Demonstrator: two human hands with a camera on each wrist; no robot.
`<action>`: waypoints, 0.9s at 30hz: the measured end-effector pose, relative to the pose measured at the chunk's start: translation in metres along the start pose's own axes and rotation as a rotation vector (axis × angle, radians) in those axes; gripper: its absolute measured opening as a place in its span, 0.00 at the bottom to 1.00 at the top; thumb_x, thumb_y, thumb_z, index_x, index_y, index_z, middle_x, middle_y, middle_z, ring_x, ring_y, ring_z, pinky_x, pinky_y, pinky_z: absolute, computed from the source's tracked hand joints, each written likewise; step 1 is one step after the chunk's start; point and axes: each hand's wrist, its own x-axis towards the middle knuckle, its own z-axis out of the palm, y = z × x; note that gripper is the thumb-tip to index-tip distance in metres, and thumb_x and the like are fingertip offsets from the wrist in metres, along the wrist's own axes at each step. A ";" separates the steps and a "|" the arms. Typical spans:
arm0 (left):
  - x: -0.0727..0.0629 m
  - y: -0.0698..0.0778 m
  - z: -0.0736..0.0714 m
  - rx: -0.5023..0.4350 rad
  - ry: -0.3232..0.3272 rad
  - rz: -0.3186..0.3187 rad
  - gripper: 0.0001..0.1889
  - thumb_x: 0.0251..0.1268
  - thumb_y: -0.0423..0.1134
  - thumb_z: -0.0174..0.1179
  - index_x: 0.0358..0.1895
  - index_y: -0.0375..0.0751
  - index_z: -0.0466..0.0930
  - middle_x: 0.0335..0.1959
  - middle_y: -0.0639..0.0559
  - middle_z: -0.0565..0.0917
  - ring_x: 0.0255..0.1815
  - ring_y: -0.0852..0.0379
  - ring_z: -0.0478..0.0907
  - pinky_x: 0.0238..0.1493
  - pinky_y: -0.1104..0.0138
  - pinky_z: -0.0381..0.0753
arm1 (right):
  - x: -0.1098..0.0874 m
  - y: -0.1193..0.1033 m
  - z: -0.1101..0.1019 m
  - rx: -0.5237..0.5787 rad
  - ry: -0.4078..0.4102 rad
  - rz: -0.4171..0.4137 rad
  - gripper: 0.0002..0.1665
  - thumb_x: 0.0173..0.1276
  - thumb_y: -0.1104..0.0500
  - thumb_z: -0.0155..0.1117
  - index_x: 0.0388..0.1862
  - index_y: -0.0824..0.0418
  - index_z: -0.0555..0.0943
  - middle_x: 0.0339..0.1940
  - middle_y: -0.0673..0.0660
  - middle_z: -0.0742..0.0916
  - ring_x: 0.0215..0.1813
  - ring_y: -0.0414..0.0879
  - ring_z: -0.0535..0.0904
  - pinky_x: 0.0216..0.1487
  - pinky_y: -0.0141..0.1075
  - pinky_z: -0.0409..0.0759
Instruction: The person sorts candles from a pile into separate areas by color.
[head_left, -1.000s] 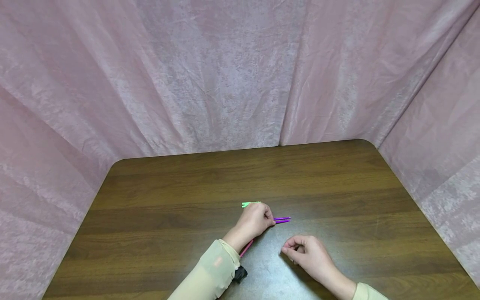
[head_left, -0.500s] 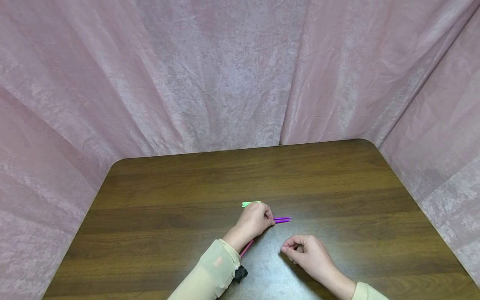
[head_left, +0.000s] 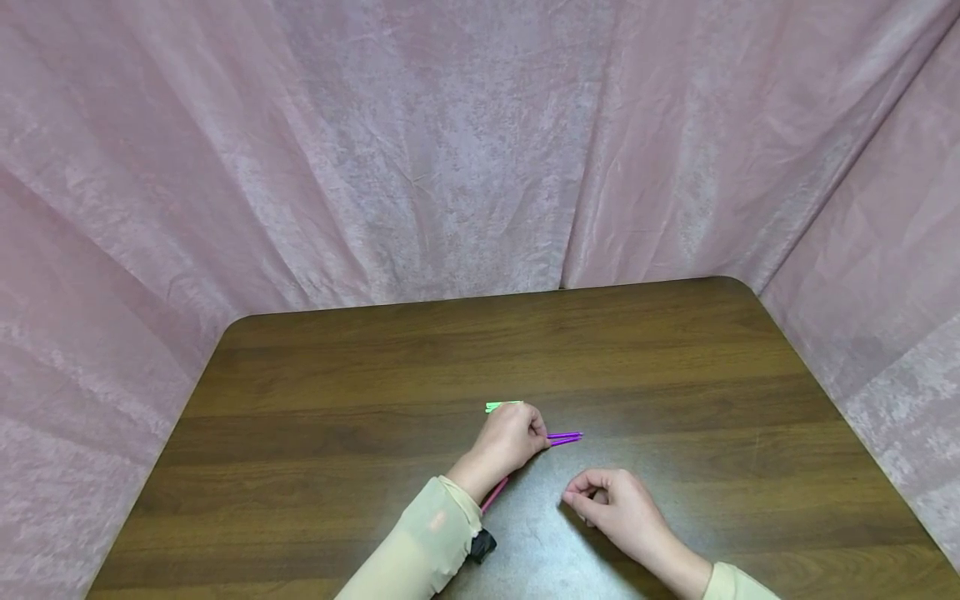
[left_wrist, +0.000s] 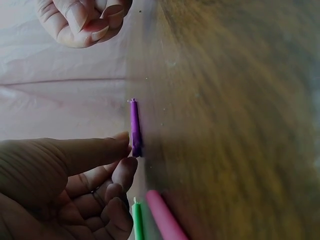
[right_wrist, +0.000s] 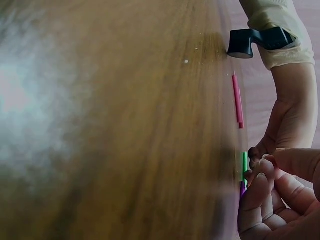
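Observation:
Two slim purple candles (head_left: 566,439) lie side by side on the table, their right ends nearly meeting. My left hand (head_left: 506,437) pinches the nearer one at its left end between thumb and forefinger; in the left wrist view the thumb tip lies right against the purple candle (left_wrist: 134,120). Green candles (head_left: 493,407) show just beyond that hand, partly covered by it. Pink candles (right_wrist: 237,102) lie beside the left wrist, partly hidden by the sleeve in the head view. My right hand (head_left: 618,512) hovers to the right and nearer, fingers loosely curled, holding nothing.
The brown wooden table (head_left: 360,375) has rounded far corners. Pink velvety curtains (head_left: 450,150) hang behind it and along both sides. A black wrist camera (head_left: 482,546) sticks out from the left sleeve, low over the tabletop.
The nearer purple candle has swung slightly, its right end closing on the other candle's. My left hand keeps its pinch and the right hand stays put.

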 end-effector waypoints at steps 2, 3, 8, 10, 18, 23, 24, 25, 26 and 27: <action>-0.001 -0.001 -0.001 -0.012 0.001 -0.001 0.07 0.48 0.37 0.74 0.20 0.48 0.85 0.17 0.63 0.80 0.23 0.68 0.74 0.28 0.74 0.71 | 0.000 -0.001 0.000 0.000 -0.002 0.005 0.03 0.62 0.59 0.69 0.29 0.56 0.84 0.14 0.45 0.80 0.16 0.33 0.71 0.18 0.30 0.69; -0.002 -0.001 -0.001 -0.015 0.003 0.002 0.07 0.48 0.37 0.73 0.20 0.48 0.85 0.17 0.63 0.80 0.23 0.68 0.73 0.28 0.75 0.71 | 0.001 -0.002 0.001 0.001 -0.003 0.009 0.03 0.62 0.59 0.69 0.29 0.57 0.84 0.14 0.46 0.80 0.16 0.33 0.71 0.18 0.30 0.69; -0.009 -0.004 -0.005 -0.076 0.000 0.000 0.06 0.51 0.37 0.72 0.22 0.47 0.85 0.17 0.63 0.79 0.21 0.71 0.69 0.27 0.76 0.69 | 0.003 -0.003 0.002 0.032 -0.006 0.014 0.03 0.62 0.60 0.69 0.30 0.58 0.85 0.15 0.47 0.81 0.16 0.34 0.71 0.18 0.30 0.70; -0.012 -0.005 -0.007 -0.110 -0.004 -0.009 0.06 0.52 0.37 0.71 0.22 0.47 0.84 0.17 0.63 0.78 0.20 0.71 0.69 0.27 0.75 0.69 | 0.004 -0.003 0.002 0.051 -0.009 0.014 0.03 0.62 0.60 0.69 0.30 0.59 0.85 0.16 0.48 0.81 0.16 0.34 0.72 0.18 0.30 0.71; -0.030 -0.010 -0.018 -0.197 0.004 -0.058 0.05 0.54 0.38 0.70 0.24 0.48 0.85 0.19 0.65 0.79 0.21 0.70 0.70 0.29 0.72 0.71 | 0.008 -0.003 0.005 0.092 -0.020 0.030 0.03 0.61 0.61 0.70 0.31 0.60 0.85 0.18 0.51 0.83 0.17 0.37 0.74 0.19 0.31 0.74; -0.042 -0.012 -0.025 -0.219 0.021 -0.071 0.05 0.54 0.37 0.70 0.24 0.48 0.85 0.19 0.65 0.80 0.20 0.71 0.70 0.29 0.72 0.71 | 0.010 -0.004 0.007 0.102 -0.022 0.032 0.03 0.60 0.61 0.70 0.32 0.60 0.85 0.18 0.52 0.83 0.17 0.37 0.74 0.19 0.31 0.74; -0.045 -0.012 -0.026 -0.223 0.022 -0.074 0.05 0.54 0.37 0.70 0.24 0.47 0.85 0.19 0.65 0.80 0.20 0.71 0.70 0.29 0.72 0.71 | 0.011 -0.005 0.007 0.108 -0.024 0.030 0.03 0.60 0.61 0.70 0.32 0.60 0.85 0.19 0.52 0.83 0.18 0.37 0.74 0.20 0.31 0.74; -0.047 -0.013 -0.028 -0.226 0.026 -0.073 0.05 0.54 0.37 0.70 0.24 0.47 0.85 0.19 0.65 0.80 0.20 0.71 0.70 0.29 0.72 0.71 | 0.011 -0.005 0.007 0.111 -0.026 0.025 0.04 0.61 0.61 0.70 0.32 0.60 0.85 0.19 0.52 0.83 0.18 0.38 0.74 0.20 0.31 0.74; -0.049 -0.013 -0.029 -0.232 0.026 -0.076 0.05 0.54 0.37 0.70 0.24 0.47 0.85 0.19 0.64 0.80 0.20 0.71 0.70 0.28 0.72 0.71 | 0.012 -0.005 0.007 0.116 -0.028 0.020 0.04 0.61 0.61 0.70 0.33 0.61 0.85 0.19 0.52 0.83 0.18 0.38 0.74 0.20 0.31 0.74; -0.051 -0.013 -0.031 -0.238 0.027 -0.080 0.05 0.54 0.37 0.70 0.24 0.47 0.85 0.19 0.64 0.80 0.20 0.71 0.70 0.28 0.72 0.71 | 0.012 -0.005 0.008 0.120 -0.031 0.017 0.04 0.61 0.61 0.70 0.33 0.61 0.85 0.19 0.52 0.83 0.18 0.38 0.74 0.19 0.31 0.74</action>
